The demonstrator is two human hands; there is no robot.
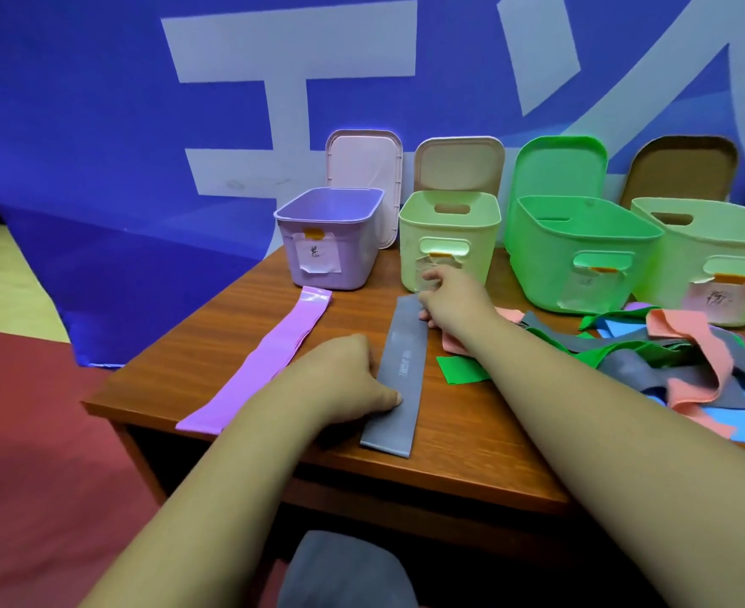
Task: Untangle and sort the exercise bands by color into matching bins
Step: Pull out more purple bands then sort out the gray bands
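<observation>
Head view: L hand (353,379) curled fingers + thumb grip grey band (399,379) near edge; R hand (449,296) pinches far end, prob to pull it flat

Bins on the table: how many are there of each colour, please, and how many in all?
Purple bin: 1
Pale yellow bins: 2
Green bin: 1
Total: 4

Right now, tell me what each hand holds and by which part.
Both hold the grey band: the left hand pinches its left edge in the near half, the right hand pinches its far end.
</observation>
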